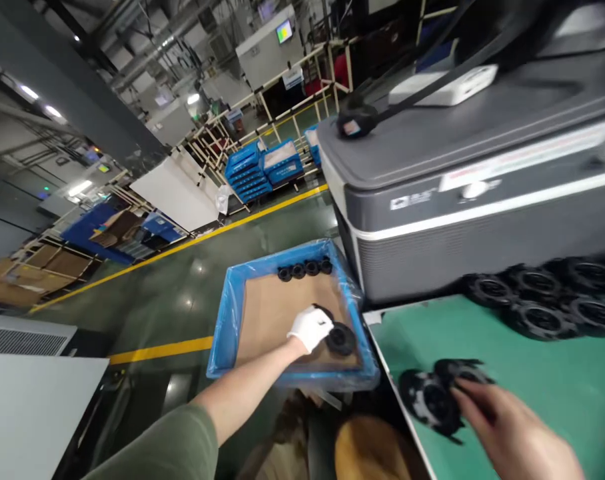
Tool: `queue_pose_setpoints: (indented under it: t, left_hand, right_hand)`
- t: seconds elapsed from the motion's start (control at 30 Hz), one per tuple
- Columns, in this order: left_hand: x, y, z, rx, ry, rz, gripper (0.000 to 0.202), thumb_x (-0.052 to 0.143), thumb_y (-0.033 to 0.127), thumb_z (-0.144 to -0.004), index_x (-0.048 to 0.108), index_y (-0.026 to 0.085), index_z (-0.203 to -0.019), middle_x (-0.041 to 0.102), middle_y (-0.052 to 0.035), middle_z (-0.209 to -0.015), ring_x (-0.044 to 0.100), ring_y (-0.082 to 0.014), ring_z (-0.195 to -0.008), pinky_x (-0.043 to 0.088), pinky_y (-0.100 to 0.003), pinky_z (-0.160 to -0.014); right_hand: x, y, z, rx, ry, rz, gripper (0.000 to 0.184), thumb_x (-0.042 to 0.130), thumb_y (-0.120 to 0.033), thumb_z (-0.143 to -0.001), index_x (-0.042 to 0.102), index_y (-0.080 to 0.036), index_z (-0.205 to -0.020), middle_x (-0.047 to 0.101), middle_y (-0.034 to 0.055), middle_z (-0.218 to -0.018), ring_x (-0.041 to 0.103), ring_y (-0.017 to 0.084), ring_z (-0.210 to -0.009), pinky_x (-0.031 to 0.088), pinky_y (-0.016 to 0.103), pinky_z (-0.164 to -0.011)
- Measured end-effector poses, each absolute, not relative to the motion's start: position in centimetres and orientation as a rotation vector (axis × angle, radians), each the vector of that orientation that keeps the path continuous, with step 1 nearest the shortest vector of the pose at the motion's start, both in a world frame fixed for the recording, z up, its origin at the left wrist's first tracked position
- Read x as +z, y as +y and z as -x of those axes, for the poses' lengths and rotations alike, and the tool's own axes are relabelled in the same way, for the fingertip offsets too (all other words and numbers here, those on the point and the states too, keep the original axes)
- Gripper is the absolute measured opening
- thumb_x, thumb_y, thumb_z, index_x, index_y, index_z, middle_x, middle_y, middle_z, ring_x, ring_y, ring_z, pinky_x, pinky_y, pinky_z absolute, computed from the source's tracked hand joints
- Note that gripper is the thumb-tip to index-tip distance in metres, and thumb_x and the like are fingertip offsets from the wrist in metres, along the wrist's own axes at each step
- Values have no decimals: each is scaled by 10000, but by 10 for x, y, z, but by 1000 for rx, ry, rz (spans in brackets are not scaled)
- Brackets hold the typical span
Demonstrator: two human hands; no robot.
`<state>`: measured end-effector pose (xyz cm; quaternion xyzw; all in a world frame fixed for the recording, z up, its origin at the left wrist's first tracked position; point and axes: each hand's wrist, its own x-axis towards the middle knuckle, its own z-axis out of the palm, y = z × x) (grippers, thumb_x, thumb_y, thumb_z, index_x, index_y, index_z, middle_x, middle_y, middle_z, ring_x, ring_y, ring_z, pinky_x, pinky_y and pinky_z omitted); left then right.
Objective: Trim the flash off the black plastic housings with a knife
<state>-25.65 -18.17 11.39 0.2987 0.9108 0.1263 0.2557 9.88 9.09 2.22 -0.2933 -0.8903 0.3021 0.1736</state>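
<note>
My left hand, in a white glove, reaches into a blue crate lined with brown cardboard. Its fingers are closed at the edge of a black round part, mostly hidden by the glove. Right beside it in the crate is another black round part. My right hand, bare and blurred, pinches a black ring-shaped part over the green tabletop. Touching or overlapping that one is a second black ring-shaped part with grey patches.
Several black ring-shaped parts lie at the table's back right, before a large grey box. Several small black round parts line the crate's far side. A round yellow-brown seat is below. Blue crates stand beyond the yellow floor line.
</note>
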Motion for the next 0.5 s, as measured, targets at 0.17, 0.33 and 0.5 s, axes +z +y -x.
queue_pose_setpoints:
  t: [0.17, 0.33, 0.5]
  left_hand:
    - [80, -267, 383, 227, 2571, -392, 448, 900, 499, -1233, 821, 232, -1584, 836, -144, -1626, 863, -326, -1388, 787, -567, -1189]
    - [17, -261, 478, 200, 2561, -250, 435, 915, 491, -1223, 828, 249, -1574, 836, -137, -1626, 860, -330, -1412, 783, -551, -1191]
    - [-33, -245, 519, 226, 2521, -248, 437, 905, 494, -1229, 828, 238, -1574, 834, -143, -1636, 856, -334, -1423, 779, -571, -1210]
  right_hand:
    - [4, -62, 51, 1216, -2668, 627, 373, 715, -628, -1223, 899, -304, -1229, 942, 102, -1153, 896, 267, -938, 759, 404, -866]
    - [-49, -86, 237, 1281, -2773, 782, 426, 884, -549, -1208, 835, -218, -1472, 866, 101, -1419, 856, 254, -1169, 772, 479, -1024]
    - [-101, -36, 350, 1161, -2792, 1016, 514, 896, -543, -1196, 804, -230, -1593, 823, 137, -1592, 841, 310, -1337, 761, 561, -1133]
